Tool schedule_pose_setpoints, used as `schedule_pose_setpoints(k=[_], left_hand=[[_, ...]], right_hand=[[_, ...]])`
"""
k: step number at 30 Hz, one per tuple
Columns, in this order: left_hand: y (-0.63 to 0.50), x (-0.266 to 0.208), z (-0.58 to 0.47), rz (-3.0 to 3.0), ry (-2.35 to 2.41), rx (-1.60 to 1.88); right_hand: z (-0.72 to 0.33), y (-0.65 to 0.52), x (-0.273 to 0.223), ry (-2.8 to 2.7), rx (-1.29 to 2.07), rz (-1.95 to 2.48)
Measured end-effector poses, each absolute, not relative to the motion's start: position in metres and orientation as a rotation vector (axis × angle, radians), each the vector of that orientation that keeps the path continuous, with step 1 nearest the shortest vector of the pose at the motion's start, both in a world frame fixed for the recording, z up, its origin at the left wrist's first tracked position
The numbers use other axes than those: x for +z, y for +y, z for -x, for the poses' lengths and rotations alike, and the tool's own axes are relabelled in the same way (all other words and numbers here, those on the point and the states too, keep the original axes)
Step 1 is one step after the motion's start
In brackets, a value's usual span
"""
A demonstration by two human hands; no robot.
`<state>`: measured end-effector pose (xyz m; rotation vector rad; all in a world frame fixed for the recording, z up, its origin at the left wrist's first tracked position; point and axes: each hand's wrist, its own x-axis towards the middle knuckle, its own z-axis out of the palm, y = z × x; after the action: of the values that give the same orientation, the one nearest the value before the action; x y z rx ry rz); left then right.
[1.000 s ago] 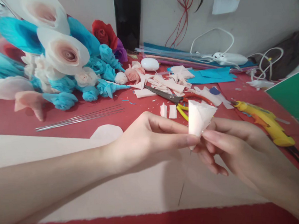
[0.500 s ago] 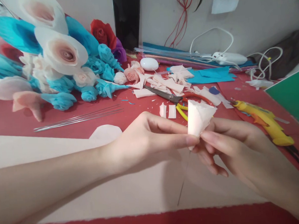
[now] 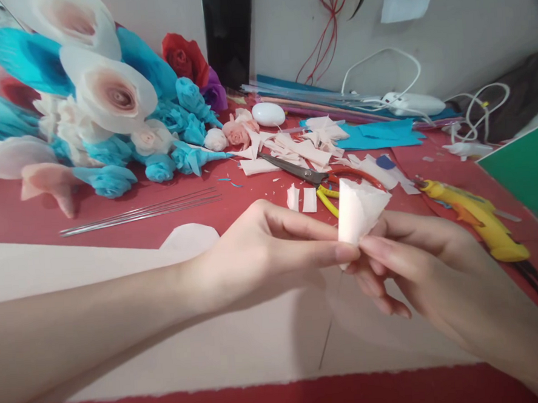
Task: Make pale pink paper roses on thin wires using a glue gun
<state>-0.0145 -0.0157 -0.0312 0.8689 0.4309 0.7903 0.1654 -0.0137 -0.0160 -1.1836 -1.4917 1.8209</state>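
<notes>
Between both hands is a small paper flower [image 3: 358, 211], a pale pink cone of wrapped paper, wider at the top. A thin wire stem [image 3: 326, 338] runs down from its base. My left hand [image 3: 271, 244] pinches the lower left of the cone between thumb and fingers. My right hand [image 3: 413, 253] pinches the base from the right, its thumb tip close to the left thumb; the lower fingers curl beneath. Under the hands lies a large pale paper sheet [image 3: 178, 359], with a rounded paper petal [image 3: 191, 235] at its far edge.
Scissors [image 3: 299, 170] with red and yellow handles lie behind the hands among paper scraps [image 3: 293, 148]. To the right rests a yellow glue gun [image 3: 480, 219]. Wires [image 3: 137, 213] lie at left, below finished paper flowers [image 3: 112, 95]. A power strip [image 3: 413, 103] is at the back.
</notes>
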Motion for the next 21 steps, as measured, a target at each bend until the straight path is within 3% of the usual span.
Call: schedule_pose_setpoints(k=[21], left_hand=[[-0.0148,-0.0316,0.0113,-0.833,0.612,0.810]], right_hand=[[-0.1627,-0.0084,-0.0105,-1.087,2.252,1.082]])
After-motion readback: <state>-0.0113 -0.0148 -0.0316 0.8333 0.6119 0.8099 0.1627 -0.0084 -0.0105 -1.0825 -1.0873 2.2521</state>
